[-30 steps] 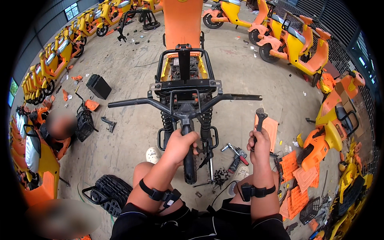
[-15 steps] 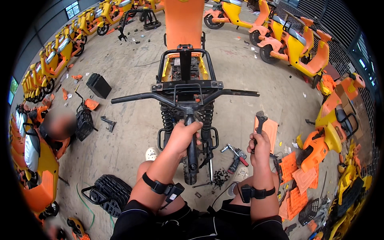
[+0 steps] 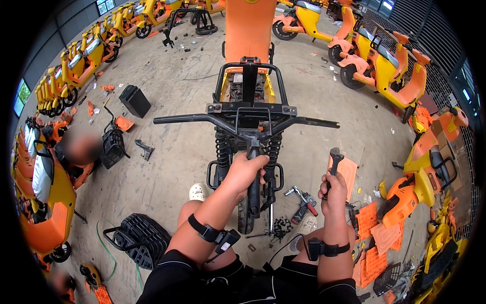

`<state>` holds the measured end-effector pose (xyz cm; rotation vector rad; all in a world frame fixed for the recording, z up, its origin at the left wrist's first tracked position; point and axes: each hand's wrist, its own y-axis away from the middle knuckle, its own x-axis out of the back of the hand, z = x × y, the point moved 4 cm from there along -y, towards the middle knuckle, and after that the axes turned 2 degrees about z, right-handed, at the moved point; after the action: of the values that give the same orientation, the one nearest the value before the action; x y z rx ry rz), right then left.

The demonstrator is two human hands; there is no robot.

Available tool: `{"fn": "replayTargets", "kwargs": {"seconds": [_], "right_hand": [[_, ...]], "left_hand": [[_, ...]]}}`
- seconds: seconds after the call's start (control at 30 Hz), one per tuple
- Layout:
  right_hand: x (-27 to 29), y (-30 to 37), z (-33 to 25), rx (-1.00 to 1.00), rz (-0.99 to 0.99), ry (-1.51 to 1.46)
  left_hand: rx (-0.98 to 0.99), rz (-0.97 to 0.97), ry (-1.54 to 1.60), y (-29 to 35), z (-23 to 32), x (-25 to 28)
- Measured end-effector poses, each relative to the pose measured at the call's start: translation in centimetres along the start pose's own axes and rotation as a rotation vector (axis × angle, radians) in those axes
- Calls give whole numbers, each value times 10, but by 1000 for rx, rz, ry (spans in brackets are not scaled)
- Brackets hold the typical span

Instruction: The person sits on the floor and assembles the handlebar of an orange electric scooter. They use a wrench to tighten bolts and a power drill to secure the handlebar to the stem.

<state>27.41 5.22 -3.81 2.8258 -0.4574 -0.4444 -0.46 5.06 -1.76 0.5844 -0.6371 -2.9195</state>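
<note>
In front of me is a partly stripped scooter with a black frame (image 3: 218,86), an orange panel (image 3: 250,30) and two coil springs (image 3: 221,147). Across the frame lies a black handlebar (image 3: 185,119), its thick stem (image 3: 254,195) pointing back toward me. My left hand (image 3: 247,172) is closed around that stem, thumb on top. Off to the right, apart from the scooter, my right hand (image 3: 331,190) grips a dark wrench (image 3: 335,158) by its handle, head upward. Below, on the floor, are a red and black power tool (image 3: 305,206) and a pile of small black fasteners (image 3: 281,228).
Rows of yellow and orange scooters (image 3: 83,63) line the left and right sides. A black box (image 3: 134,100) and a black basket (image 3: 139,240) stand on the floor at left, where another person (image 3: 81,147) is low down. Orange panels (image 3: 367,220) lie at right.
The whole picture has shifted rightward with my head. Both hands keep their grips; the wrench tilts slightly more to the right.
</note>
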Motion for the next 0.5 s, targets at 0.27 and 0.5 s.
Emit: {"fn": "replayTargets", "kwargs": {"seconds": [0.27,0.5], "right_hand": [[0,0,-2,-8,2,21],[3,0,-2,-18,-8,-18]], "left_hand": [[-16,39,8,4,2,-5],[-26,16,49,-1,-2,-5]]}}
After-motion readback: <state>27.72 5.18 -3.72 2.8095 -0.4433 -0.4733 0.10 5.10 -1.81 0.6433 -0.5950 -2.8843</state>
